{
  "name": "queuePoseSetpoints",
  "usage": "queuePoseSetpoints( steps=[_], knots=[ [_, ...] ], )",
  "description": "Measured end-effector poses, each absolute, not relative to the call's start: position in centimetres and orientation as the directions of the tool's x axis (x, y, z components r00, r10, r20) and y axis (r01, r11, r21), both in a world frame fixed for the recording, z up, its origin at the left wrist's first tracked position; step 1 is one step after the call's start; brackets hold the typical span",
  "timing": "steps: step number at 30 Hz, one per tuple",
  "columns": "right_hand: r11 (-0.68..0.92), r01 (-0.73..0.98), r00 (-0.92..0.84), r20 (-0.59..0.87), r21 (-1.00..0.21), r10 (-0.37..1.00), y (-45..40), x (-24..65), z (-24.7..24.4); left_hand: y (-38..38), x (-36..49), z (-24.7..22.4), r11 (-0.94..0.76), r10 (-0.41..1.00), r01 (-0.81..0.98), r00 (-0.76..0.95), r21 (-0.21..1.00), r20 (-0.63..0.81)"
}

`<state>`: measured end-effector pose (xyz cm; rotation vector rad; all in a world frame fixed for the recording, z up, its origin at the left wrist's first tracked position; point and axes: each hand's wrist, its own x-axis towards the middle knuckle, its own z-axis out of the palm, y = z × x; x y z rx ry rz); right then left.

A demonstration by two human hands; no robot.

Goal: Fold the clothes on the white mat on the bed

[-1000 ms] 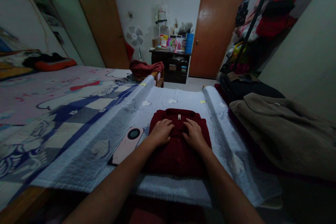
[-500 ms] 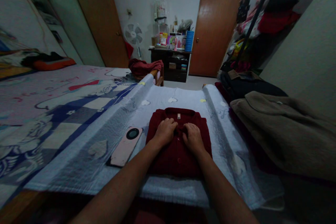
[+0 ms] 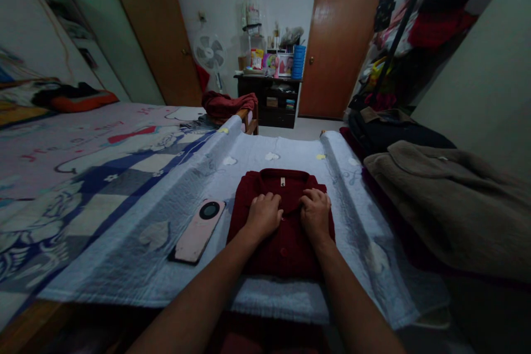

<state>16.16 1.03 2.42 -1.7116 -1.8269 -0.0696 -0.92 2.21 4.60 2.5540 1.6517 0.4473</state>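
On the pale blue cloth (image 3: 286,301), a folded dark red buttoned shirt (image 3: 290,235) lies flat, its collar (image 3: 271,178) away from the person. The left hand (image 3: 264,213) and right hand (image 3: 316,213) rest on its upper front, either side of the buttons (image 3: 284,252), fingers curled; I cannot tell whether either grip pinches fabric. A pale pink smartphone (image 3: 198,237) lies left of the shirt.
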Motion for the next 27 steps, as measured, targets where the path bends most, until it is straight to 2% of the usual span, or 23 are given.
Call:
queuePoseSetpoints(
  steps=[3, 7, 10, 13, 18, 25, 27],
  knots=[
    [0.104, 0.930, 0.062, 0.429, -0.353, 0.901, 1.1, 16.6, 2.0, 1.8, -0.7, 3.7, -0.596, 0.803, 0.737, 0.531, 0.320, 0.272],
    [0.064, 0.904, 0.116, 0.388, -0.422, 0.914, 1.4, 17.0, 1.9, 1.8, -0.7, 2.8, -0.706, 0.695, 0.590, 0.683, 0.392, 0.224],
    [-0.015, 0.873, 0.229, 0.382, -0.487, 0.895, 1.5, 17.4, 2.2, 1.7, -0.7, 2.6, -0.697, 0.704, 0.601, 0.678, 0.391, 0.214],
    [-0.108, 0.871, 0.307, 0.358, -0.480, 0.882, 1.7, 18.0, 2.3, 1.4, -0.6, 2.6, -0.694, 0.713, 0.608, 0.655, 0.386, 0.250],
    [-0.140, 0.891, 0.277, 0.273, -0.431, 0.921, 2.1, 19.4, 1.6, 0.9, -0.6, 2.4, -0.689, 0.721, 0.607, 0.632, 0.396, 0.286],
    [-0.184, 0.900, 0.332, 0.349, -0.396, 0.876, 2.4, 20.2, 1.8, 0.8, -0.8, 2.1, -0.688, 0.724, 0.605, 0.608, 0.400, 0.326],
    [-0.154, 0.914, 0.304, 0.381, -0.375, 0.873, 2.1, 19.6, 2.1, 0.8, -0.8, 2.1, -0.695, 0.718, 0.601, 0.609, 0.395, 0.336]
  ],
)
